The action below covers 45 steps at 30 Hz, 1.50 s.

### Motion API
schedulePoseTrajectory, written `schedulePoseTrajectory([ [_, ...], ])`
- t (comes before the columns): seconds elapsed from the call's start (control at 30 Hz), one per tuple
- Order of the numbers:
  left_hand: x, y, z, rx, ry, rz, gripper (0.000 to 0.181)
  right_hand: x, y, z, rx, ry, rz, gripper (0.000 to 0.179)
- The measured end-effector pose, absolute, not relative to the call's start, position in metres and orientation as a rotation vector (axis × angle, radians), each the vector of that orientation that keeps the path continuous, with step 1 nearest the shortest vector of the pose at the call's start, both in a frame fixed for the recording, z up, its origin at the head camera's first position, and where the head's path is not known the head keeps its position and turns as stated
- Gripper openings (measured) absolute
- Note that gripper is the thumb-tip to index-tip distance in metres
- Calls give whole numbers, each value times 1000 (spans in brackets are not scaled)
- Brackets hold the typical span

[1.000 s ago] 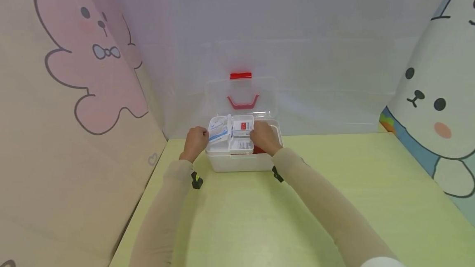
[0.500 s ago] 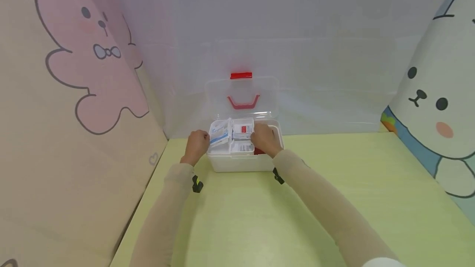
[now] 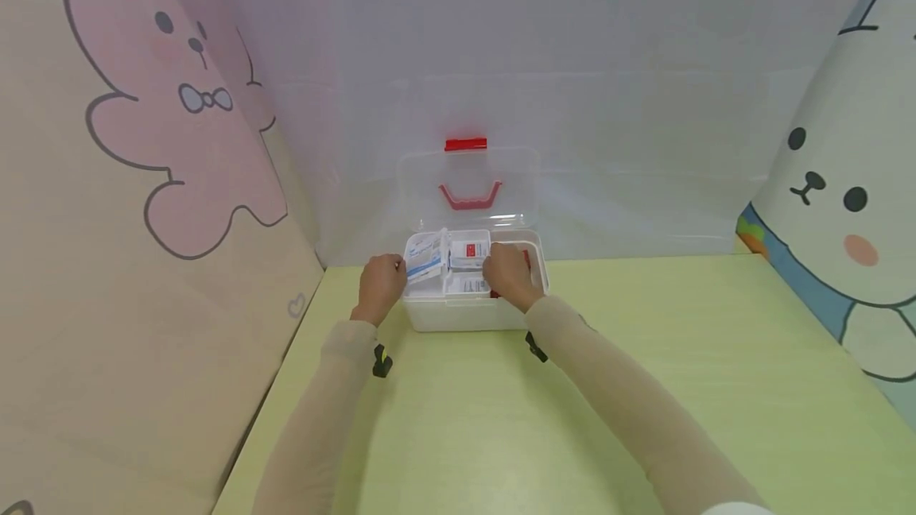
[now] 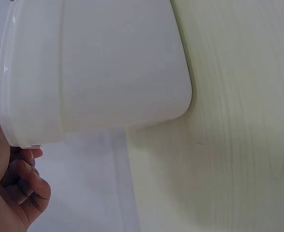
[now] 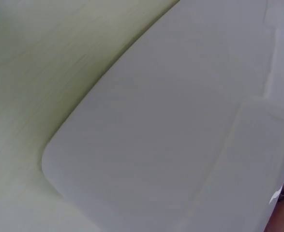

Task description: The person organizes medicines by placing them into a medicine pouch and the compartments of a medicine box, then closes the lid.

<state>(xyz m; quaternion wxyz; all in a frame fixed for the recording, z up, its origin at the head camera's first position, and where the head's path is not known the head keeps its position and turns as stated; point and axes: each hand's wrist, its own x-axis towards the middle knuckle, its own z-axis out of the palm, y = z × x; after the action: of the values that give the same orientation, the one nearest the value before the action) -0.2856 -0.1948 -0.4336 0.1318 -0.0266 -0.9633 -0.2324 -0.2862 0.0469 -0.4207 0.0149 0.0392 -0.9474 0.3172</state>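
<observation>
A white plastic box [image 3: 465,318] stands on the table, its body filling much of the left wrist view. Set into its left and middle part is a white divided tray [image 3: 424,289]. The tray holds a blue-and-white packet [image 3: 424,257], a packet with a red label [image 3: 469,251] and a white printed packet [image 3: 468,284]. My left hand [image 3: 379,286] pinches the tray's left edge; in the left wrist view its fingers curl below the rim. My right hand [image 3: 511,275] reaches into the box and grips the tray's right edge, its fingertips hidden.
The box's clear lid [image 3: 422,181] stands open behind it, with a red handle [image 3: 469,203] and a red latch [image 3: 465,145]. Something red [image 3: 526,257] shows beside the right hand. A pale curtain [image 3: 608,141] hangs behind the yellow-green table [image 3: 465,427].
The tray has sunk slightly into the box and sits lower at its back edge. My left hand has moved a little down and right with it; the right hand shifted slightly down.
</observation>
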Motion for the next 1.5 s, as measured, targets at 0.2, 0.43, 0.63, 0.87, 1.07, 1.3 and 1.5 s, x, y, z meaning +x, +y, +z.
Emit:
schedulePoseTrajectory([
  [0.2,-285,-197,-437,33,-2778,-852,31,-286,47,-426,88,-2977,1063,24],
  [0.43,-285,-193,-439,87,-2787,-801,30,-284,46,-428,84,-2962,1058,29],
  [0.63,-286,-190,-442,49,-2786,-676,29,-284,46,-429,123,-2936,966,26],
  [0.87,-284,-194,-447,104,-2732,-929,32,-281,55,-428,176,-2903,937,29],
  [1.07,-286,-206,-451,142,-2606,-1437,48,-282,72,-420,305,-2717,755,30],
  [1.3,-285,-218,-457,98,-2386,-2109,59,-283,115,-421,292,-2580,984,48],
  [1.5,-286,-216,-473,88,-2132,-2534,62,-282,139,-439,63,-2630,1482,64],
])
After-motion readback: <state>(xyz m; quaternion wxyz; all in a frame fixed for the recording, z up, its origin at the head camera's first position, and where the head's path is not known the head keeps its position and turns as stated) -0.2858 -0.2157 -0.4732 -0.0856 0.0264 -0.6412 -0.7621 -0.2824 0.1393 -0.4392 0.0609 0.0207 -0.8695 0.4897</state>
